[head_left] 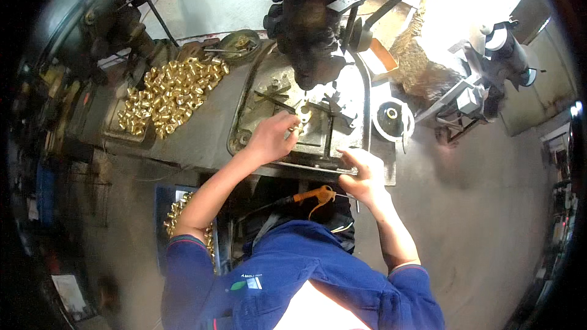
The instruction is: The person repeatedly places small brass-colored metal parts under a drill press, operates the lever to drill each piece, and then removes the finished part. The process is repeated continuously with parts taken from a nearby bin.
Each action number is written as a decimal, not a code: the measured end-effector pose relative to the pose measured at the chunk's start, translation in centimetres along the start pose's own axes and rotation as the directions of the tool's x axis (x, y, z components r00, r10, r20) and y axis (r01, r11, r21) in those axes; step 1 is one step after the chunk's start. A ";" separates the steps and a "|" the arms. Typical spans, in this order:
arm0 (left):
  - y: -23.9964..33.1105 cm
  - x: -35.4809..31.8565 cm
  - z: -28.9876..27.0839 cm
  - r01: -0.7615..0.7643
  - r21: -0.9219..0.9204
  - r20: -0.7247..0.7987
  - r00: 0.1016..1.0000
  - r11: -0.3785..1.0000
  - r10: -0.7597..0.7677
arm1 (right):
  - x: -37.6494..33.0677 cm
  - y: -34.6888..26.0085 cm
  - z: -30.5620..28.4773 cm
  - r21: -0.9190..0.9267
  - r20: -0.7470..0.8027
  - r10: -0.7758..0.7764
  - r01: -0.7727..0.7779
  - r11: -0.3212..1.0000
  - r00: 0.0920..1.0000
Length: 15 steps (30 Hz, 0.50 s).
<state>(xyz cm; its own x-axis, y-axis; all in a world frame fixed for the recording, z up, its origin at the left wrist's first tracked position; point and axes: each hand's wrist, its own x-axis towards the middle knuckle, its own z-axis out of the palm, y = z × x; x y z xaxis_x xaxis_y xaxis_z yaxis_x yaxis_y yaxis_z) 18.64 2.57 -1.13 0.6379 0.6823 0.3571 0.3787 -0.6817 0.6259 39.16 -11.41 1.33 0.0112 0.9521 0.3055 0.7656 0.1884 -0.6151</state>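
My left hand (pixel 273 139) reaches over the machine's metal table, its thumb and fingers pinched on a small brass fitting (pixel 297 128). Just beyond the fingertips is a brass-coloured piece (pixel 304 111) on the fixture, below the dark drill press head (pixel 312 55). My right hand (pixel 368 176) is at the front right edge of the rimmed metal table (pixel 238 128), fingers curled and thumb toward them. A small bright bit shows between its thumb and fingers, too small to name.
Left of the machine lies a heap of brass fittings (pixel 177 91). More brass fittings fill a blue bin (pixel 160 226) below my left arm. An orange air blow gun (pixel 315 195) hangs before my lap. At right stand a round white container (pixel 391 119) and a metal stand (pixel 468 101).
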 end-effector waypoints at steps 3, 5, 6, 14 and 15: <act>-0.9 2.1 1.2 -0.082 0.217 0.055 0.996 0.973 0.072 | -1.3 1.8 -0.2 0.071 -0.036 -0.003 0.005 0.997 0.999; -0.9 3.0 1.6 -0.045 0.296 0.073 0.997 0.954 0.024 | -1.8 2.1 -0.4 0.119 -0.056 0.020 -0.013 0.993 0.998; -1.2 3.2 1.9 -0.034 0.343 0.032 0.999 0.939 0.025 | -2.1 2.5 -0.5 0.117 -0.035 0.037 -0.033 0.993 0.999; -2.8 5.6 2.6 0.041 0.399 -0.074 0.997 0.916 -0.012 | -2.7 4.5 -0.8 0.158 -0.010 0.040 -0.038 0.987 0.999; -2.7 5.8 2.6 0.056 0.380 -0.064 0.997 0.923 -0.034 | -2.6 4.4 -1.0 0.147 -0.030 0.026 -0.022 0.989 0.999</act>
<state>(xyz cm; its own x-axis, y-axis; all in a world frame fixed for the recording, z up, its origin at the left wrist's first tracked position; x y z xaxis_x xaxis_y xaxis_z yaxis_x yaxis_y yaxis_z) 23.03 7.66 -2.51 0.5805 0.7206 0.3792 0.6402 -0.6916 0.3344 43.15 -13.31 -1.51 0.0505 0.9492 0.3107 0.6626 0.2009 -0.7215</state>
